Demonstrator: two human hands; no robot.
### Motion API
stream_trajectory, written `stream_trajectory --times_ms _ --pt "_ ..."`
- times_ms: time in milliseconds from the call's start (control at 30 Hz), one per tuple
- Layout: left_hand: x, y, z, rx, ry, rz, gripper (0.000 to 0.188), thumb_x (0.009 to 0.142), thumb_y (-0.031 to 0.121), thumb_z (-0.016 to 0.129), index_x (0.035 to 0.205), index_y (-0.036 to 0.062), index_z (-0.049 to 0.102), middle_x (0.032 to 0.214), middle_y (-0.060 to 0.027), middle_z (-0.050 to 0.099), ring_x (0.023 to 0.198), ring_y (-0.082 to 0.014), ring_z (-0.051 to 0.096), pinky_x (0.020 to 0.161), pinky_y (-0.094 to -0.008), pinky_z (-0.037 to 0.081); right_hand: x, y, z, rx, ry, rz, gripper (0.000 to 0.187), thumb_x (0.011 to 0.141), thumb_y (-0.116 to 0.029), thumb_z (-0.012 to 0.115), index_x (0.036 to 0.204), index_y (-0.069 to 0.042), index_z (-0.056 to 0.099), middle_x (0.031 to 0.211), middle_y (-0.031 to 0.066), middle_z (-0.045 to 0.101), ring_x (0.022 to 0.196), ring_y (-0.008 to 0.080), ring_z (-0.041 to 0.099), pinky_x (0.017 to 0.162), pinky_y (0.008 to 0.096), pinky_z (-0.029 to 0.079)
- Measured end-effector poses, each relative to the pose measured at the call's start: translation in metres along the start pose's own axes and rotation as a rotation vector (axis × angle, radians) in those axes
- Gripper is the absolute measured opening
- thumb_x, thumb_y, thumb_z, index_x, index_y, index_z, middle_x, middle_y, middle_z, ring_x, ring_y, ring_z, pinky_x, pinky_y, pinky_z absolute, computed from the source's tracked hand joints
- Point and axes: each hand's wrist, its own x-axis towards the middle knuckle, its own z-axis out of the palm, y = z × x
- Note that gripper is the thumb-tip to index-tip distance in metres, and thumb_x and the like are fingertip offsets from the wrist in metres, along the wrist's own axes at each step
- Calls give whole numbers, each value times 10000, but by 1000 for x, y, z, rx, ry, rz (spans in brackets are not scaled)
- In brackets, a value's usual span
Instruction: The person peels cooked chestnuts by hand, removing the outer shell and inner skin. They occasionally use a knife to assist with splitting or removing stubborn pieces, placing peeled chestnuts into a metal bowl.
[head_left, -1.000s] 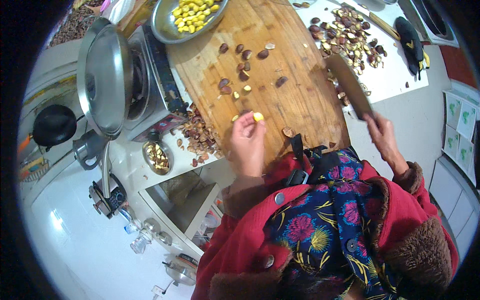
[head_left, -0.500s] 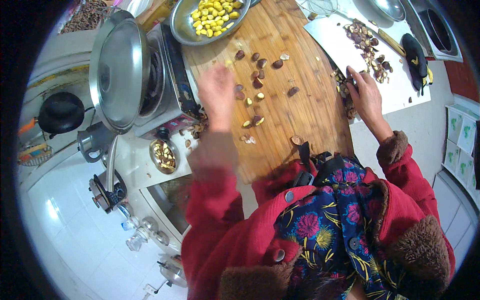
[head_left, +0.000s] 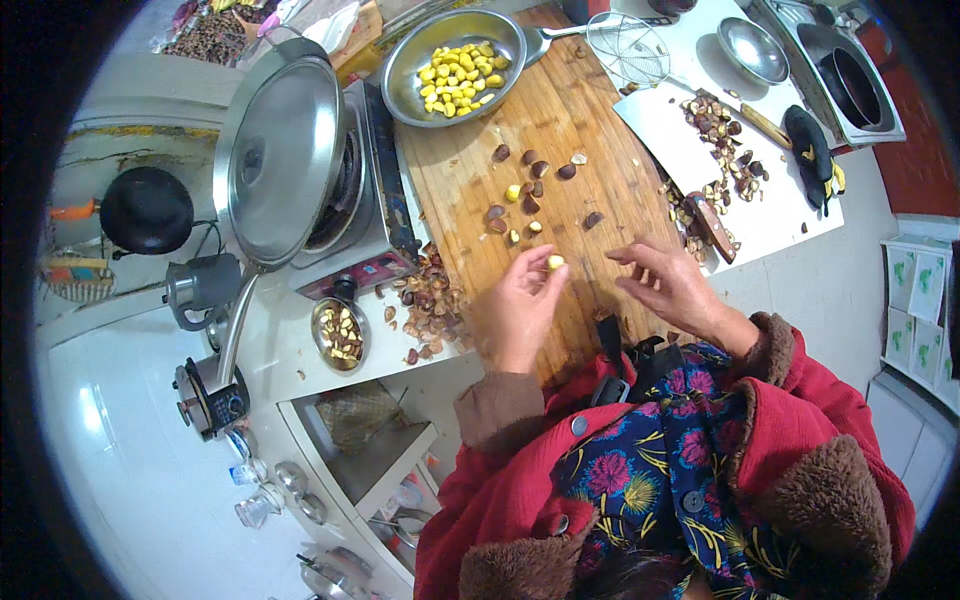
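Between the thumb and fingers of my left hand (head_left: 522, 305) is a chestnut (head_left: 555, 263) with its pale yellow flesh showing. My right hand (head_left: 675, 287) hangs open just to the right, fingers apart and nothing in them. Both are over the near part of the wooden cutting board (head_left: 590, 130). Beyond them, brown chestnuts (head_left: 567, 172) lie scattered, a few partly peeled. A metal bowl (head_left: 400, 92) of yellow peeled chestnuts (head_left: 462, 75) sits at the board's far left. Right of my right hand, a brown wooden handle (head_left: 712, 228) lies among shells.
Left of the board stand a stove (head_left: 385, 190) and a large lidded pan (head_left: 285, 160). Shells (head_left: 432, 300) and a small metal dish (head_left: 325, 345) of chestnut pieces lie below it. A white board (head_left: 650, 120) at right holds shells, a wire strainer (head_left: 628, 50) and black gloves (head_left: 808, 145).
My left hand has moved right and nearer me, now with a chestnut in its fingers. My right hand has left the shells at the right, uncovering the brown handle, and come toward the left.
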Motion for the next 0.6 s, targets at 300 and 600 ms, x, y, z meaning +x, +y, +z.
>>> stream_trajectory --times_ms 300,600 --pt "5 29 43 0 -160 130 127 894 127 629 947 18 593 856 -29 635 792 -96 591 683 -259 490 14 11 -15 61 -73 -236 336 741 -31 710 1058 -42 598 882 124 568 746 261 621 643 339 515" --pt "121 -12 -11 1056 380 578 192 812 36 602 995 33 659 931 -184 593 868 -354 587 771 -419 483 2 42 -49 786 -161 265 407 769 -71 767 1130 -17 586 843 -33 570 705 15 532 621 186 451"
